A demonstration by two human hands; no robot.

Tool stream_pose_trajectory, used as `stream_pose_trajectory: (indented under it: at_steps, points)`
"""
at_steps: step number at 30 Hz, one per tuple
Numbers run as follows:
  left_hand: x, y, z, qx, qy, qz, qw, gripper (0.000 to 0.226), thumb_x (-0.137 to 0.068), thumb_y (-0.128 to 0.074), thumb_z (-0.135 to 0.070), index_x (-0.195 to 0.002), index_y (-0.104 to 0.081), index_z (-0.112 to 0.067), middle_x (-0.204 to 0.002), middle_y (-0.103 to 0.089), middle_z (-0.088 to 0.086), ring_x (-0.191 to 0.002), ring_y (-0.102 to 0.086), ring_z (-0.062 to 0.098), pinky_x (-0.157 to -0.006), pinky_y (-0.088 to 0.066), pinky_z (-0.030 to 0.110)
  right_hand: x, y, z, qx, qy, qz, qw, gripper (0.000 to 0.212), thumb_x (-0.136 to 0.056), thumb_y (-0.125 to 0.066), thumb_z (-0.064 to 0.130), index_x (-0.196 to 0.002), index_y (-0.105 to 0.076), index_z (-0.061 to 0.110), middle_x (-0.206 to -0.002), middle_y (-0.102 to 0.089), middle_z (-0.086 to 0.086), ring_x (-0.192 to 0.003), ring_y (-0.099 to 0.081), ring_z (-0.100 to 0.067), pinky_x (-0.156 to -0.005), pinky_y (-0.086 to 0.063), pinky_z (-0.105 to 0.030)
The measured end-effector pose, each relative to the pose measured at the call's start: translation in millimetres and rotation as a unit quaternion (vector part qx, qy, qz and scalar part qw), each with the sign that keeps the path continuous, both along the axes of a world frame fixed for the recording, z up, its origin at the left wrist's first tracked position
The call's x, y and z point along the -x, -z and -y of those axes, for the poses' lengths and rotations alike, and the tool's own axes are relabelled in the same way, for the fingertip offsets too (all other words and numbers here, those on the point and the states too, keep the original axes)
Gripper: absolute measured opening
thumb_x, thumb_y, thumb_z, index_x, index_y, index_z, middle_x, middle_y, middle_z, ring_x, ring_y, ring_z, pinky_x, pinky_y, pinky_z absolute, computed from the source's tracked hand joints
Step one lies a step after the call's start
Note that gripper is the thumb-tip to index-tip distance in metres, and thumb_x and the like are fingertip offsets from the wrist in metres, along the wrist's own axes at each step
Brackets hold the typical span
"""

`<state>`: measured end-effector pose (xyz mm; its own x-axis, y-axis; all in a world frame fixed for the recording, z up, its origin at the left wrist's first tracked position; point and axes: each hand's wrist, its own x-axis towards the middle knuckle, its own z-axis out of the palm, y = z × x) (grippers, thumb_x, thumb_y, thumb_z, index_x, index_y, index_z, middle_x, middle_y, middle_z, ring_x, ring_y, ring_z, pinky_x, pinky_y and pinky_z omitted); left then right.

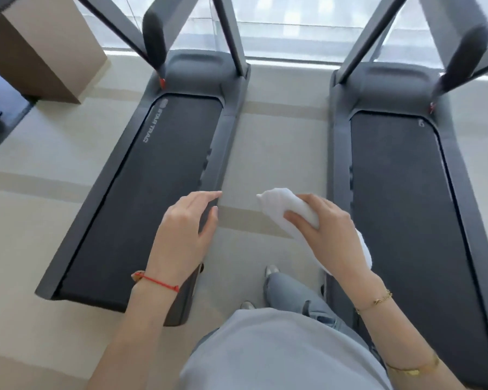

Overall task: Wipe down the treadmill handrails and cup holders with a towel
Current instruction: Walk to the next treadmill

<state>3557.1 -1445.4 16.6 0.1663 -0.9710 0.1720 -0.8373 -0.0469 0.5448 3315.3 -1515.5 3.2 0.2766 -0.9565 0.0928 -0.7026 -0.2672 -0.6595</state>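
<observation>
Towel (289,211) bunched in right grip (328,230) at 3 o'clock, ready for wiping; left grip (185,229) at 9, fingers apart, empty, between treadmills (158,164).

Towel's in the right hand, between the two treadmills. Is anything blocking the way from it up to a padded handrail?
Nothing visible does. The right hand grips the white towel over bare floor between the treadmills. The left treadmill's padded handrail and the right one's lie ahead with open space before them. Cup holders are out of view.
</observation>
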Motion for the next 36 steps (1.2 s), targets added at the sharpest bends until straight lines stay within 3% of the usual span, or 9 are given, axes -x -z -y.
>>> stream_pose_trajectory:
  at_steps: [8,13,17,22,30,36]
  points:
    - [-19,7,119,0.007,0.063,-0.012,0.998,0.029,-0.100,-0.053,-0.016,-0.127,-0.064,-0.016,-0.121,-0.066,-0.004,-0.113,-0.061,0.013,-0.102,-0.048,0.041,-15,12,84,0.004,0.053,0.026,0.998,0.023,-0.092,-0.063,0.039,-0.109,-0.065,0.024,-0.090,-0.065,0.008,-0.082,-0.058,-0.014,-0.073,-0.048,-0.031]
    - [-13,4,217,0.022,0.088,-0.007,0.996,0.034,-0.099,-0.046,-0.025,-0.126,-0.064,-0.016,-0.121,-0.066,-0.005,-0.111,-0.061,0.013,-0.101,-0.048,0.040,-12,13,165,0.023,0.084,0.033,0.996,0.026,-0.092,-0.062,0.041,-0.111,-0.065,0.023,-0.091,-0.067,0.008,-0.083,-0.060,-0.014,-0.074,-0.051,-0.035]
    - [1,-6,297,0.047,0.108,-0.008,0.993,0.028,-0.101,-0.052,-0.017,-0.125,-0.065,-0.014,-0.117,-0.068,-0.003,-0.095,-0.061,0.014,-0.096,-0.051,0.040,-3,2,234,0.037,0.105,0.040,0.993,0.027,-0.092,-0.063,0.041,-0.113,-0.064,0.024,-0.093,-0.068,0.006,-0.084,-0.062,-0.015,-0.076,-0.054,-0.039]
    - [27,-13,389,0.068,0.153,-0.024,0.986,0.027,-0.100,-0.055,-0.014,-0.125,-0.066,-0.014,-0.119,-0.067,-0.003,-0.109,-0.063,0.015,-0.100,-0.049,0.035,13,-12,309,0.056,0.133,0.023,0.989,0.031,-0.092,-0.058,0.044,-0.116,-0.064,0.025,-0.097,-0.068,0.008,-0.087,-0.061,-0.014,-0.077,-0.052,-0.034]
    - [65,-17,510,0.072,0.254,-0.041,0.964,0.027,-0.099,-0.056,-0.014,-0.124,-0.066,-0.015,-0.120,-0.067,-0.004,-0.108,-0.064,0.016,-0.097,-0.050,0.031,36,-20,388,0.108,0.223,0.013,0.969,0.032,-0.098,-0.050,0.044,-0.119,-0.064,0.025,-0.092,-0.065,0.006,-0.084,-0.059,-0.017,-0.077,-0.050,-0.035]
    - [97,-19,613,0.091,0.354,-0.056,0.929,0.026,-0.100,-0.055,-0.014,-0.124,-0.065,-0.016,-0.118,-0.067,-0.003,-0.106,-0.064,0.015,-0.093,-0.051,0.027,52,-29,445,0.144,0.309,-0.008,0.940,0.040,-0.100,-0.040,0.048,-0.123,-0.062,0.024,-0.095,-0.066,0.004,-0.086,-0.059,-0.019,-0.081,-0.051,-0.039]
